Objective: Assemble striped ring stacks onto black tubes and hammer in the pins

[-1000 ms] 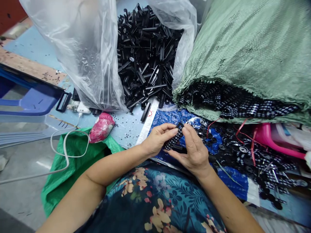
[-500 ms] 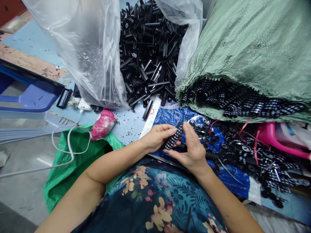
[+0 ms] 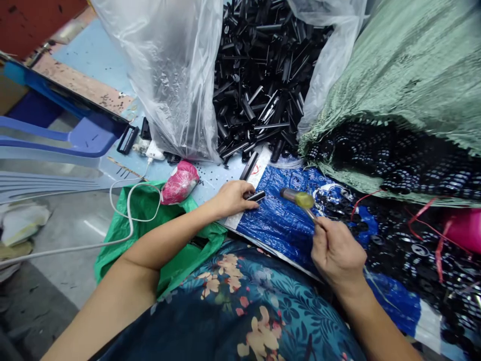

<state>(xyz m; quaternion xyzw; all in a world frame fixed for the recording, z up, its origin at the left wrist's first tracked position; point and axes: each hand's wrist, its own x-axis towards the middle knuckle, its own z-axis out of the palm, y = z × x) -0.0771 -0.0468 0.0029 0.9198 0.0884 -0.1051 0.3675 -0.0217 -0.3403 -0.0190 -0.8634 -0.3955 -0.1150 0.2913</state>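
Observation:
My left hand [image 3: 236, 199] is closed on a black plastic tube piece [image 3: 257, 196], just above the blue plastic sheet [image 3: 274, 225]. A fist of my right hand [image 3: 337, 246] grips the thin handle of a small mallet [image 3: 300, 198] with a yellow end and a darker end. The mallet's head is to the right of the tube piece, apart from it. Another long black piece [image 3: 248, 166] lies on the table beyond my left hand. Small black discs with white marks [image 3: 391, 250] are heaped to the right of my right hand.
A clear plastic bag [image 3: 180, 80] stands beside a big pile of black plastic pieces [image 3: 259, 85]. From a green woven sack [image 3: 406, 75], black marked rings spill at the right. A pink wrapped bundle [image 3: 181, 182], white cable [image 3: 130, 220] and green bag [image 3: 158, 240] are at the left.
The black strip with white characters that both hands held is no longer in them. My hands have parted; the left holds a tube piece and the right a mallet. The view has shifted left.

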